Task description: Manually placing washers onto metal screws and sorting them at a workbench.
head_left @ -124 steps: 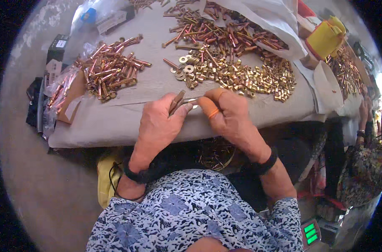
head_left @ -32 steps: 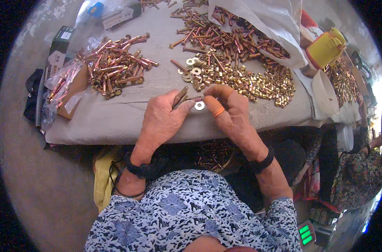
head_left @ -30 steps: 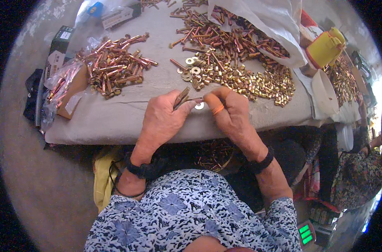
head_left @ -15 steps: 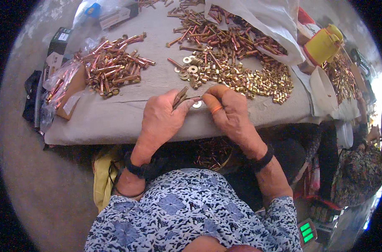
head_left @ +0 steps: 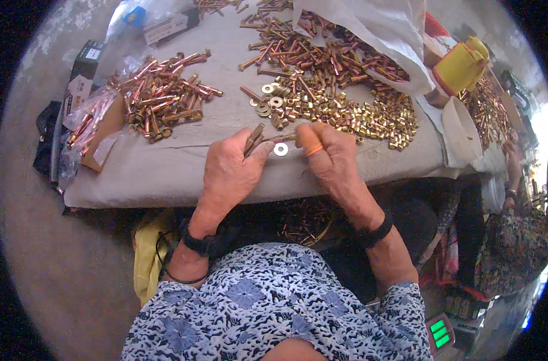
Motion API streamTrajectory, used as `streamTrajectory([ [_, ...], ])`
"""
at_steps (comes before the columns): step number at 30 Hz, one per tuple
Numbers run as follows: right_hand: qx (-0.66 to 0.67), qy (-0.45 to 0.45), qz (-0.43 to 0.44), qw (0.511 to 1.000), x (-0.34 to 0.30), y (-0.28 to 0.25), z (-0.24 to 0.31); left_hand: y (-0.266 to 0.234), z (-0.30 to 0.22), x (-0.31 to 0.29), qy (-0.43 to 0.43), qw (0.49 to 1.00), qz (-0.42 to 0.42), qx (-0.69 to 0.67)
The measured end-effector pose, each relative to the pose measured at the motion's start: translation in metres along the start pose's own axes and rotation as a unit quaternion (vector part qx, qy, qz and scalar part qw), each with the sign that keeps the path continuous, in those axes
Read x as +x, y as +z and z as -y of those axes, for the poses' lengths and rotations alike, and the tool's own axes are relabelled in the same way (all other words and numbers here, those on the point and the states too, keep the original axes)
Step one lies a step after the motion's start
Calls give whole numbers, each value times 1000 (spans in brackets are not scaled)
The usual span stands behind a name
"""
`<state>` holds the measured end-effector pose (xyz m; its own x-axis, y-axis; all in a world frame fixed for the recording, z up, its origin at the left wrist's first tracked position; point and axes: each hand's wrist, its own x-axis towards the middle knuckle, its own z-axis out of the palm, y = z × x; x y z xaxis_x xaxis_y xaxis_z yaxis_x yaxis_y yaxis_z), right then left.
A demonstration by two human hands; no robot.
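Observation:
My left hand point(head_left: 230, 168) is closed around several copper-gold bolts point(head_left: 254, 139). One bolt point(head_left: 276, 139) sticks out to the right between its thumb and fingers. At that bolt's far end, my right hand point(head_left: 334, 153) pinches with its thumb and forefinger; what small piece may sit there is mostly hidden. An orange band circles a finger of the right hand. Between the hands, a flat washer point(head_left: 280, 149) lies on the cloth. Just beyond are loose washers point(head_left: 275, 101) and a spread of gold-coloured nuts or short sleeves point(head_left: 358, 117).
A heap of bolts point(head_left: 165, 99) lies at left beside a cardboard box point(head_left: 105, 129). More bolts point(head_left: 328, 57) spill from a white sack point(head_left: 376, 30) at the back. A yellow container point(head_left: 463, 67) and a white scoop-like vessel point(head_left: 461, 127) stand at right. A co-worker's arm point(head_left: 513, 165) shows far right.
My right hand has shifted slightly right, its fingers now more curled at the bolt's end. More of the bolt and the washer below show between the hands. The left hand barely moved.

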<state>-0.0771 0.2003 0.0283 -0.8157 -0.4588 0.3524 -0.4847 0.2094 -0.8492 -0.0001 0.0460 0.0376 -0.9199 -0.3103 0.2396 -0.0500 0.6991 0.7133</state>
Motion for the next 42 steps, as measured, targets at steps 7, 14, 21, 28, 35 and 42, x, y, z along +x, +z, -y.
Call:
streamTrajectory([
  [7,-45,-48,18,998,-2,4,-3,-1,-2,1,9,999,4,33],
  [14,58,-72,-19,996,-7,10,-16,-2,3,3,-13,999,37,-24],
  [21,-93,-62,-81,990,6,-6,-20,-7,7,4,-39,996,0,-81],
  [28,-274,-103,-81,953,11,5,-20,-16,16,7,-92,994,-24,-46],
  [35,-299,-124,-49,945,14,6,-24,-16,20,7,-69,995,-31,-65],
  [42,-218,-172,-97,956,17,11,-15,-15,22,7,-60,995,-32,-71],
])
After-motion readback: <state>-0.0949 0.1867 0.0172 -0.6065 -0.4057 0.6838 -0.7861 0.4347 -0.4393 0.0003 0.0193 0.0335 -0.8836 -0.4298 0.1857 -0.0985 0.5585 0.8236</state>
